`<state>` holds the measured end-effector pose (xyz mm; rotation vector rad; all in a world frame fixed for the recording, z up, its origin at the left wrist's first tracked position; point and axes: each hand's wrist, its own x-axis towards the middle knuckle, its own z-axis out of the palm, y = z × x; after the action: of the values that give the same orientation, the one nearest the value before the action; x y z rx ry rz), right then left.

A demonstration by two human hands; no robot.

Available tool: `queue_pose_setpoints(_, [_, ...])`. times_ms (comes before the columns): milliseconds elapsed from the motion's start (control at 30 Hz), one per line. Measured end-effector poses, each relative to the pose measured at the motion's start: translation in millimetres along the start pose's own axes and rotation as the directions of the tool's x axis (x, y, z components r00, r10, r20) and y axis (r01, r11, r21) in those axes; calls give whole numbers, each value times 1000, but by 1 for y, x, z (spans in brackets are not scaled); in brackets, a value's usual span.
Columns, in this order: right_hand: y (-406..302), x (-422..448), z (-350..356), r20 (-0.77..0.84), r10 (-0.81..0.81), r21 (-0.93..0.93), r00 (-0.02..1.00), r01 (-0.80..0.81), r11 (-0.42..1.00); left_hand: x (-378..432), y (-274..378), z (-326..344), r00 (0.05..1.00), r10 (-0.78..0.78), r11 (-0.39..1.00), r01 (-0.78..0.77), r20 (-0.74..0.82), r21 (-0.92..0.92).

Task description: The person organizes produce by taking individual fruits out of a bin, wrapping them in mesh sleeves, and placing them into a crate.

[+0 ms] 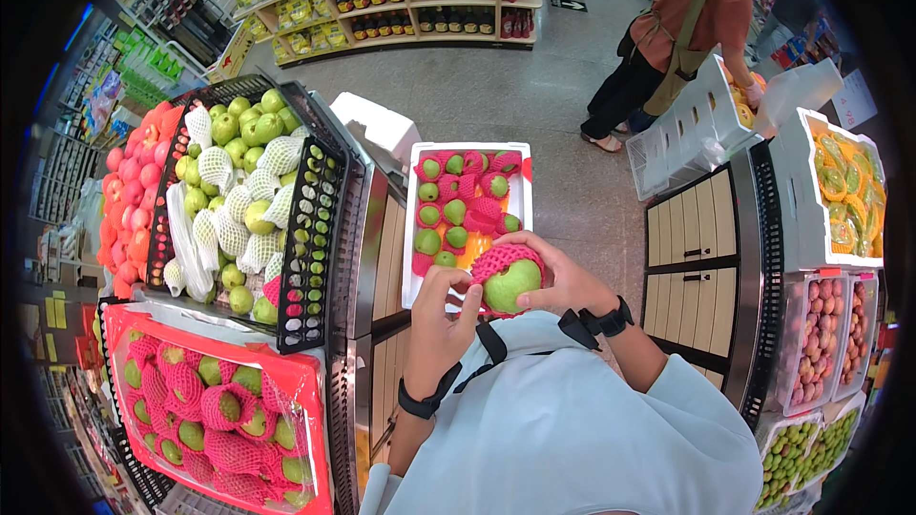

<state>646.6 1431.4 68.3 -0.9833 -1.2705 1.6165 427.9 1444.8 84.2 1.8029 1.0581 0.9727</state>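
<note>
A green guava point(512, 287), partly covered by a pink foam net point(501, 260), rests in my right hand point(565, 279), whose fingers and thumb curl around it. My left hand point(445, 300) is at the guava's left side, with thumb and forefinger pinching the edge of the net. Just beyond both hands stands a white foam box point(526, 211) holding many green fruits in pink nets, with some orange lining showing between them.
At left are a black crate point(304, 250) of green fruits, several in white nets, and a red-edged box point(215, 329) of pink-netted fruits. A person in an apron point(687, 28) stands by crates at the upper right. Fruit boxes point(823, 257) line the right side.
</note>
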Motion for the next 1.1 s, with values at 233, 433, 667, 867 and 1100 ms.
queue_pose_setpoints(233, [-12, 5, 8, 123, -69, -83, 990, 80, 993, -16, -11, -5, 943, -286, 714, 327, 169, -619])
queue_pose_setpoints(433, [-14, 3, 4, 176, -67, -142, 982, 92, 986, -17, -23, -13, 935, -271, 726, 356, 231, -589])
queue_pose_setpoints(667, [-13, 2, 1, 143, -73, -170, 987, 97, 981, -14, -24, 1, 977, -167, 791, 215, 135, -573])
queue_pose_setpoints(867, [-8, -7, -7, 154, -90, -121, 984, 109, 987, -6, -26, 8, 933, -244, 675, 360, 266, -644])
queue_pose_setpoints(1100, [-5, -9, -12, 179, -77, -193, 981, 112, 975, -3, -29, 3, 847, -315, 596, 527, 428, -605])
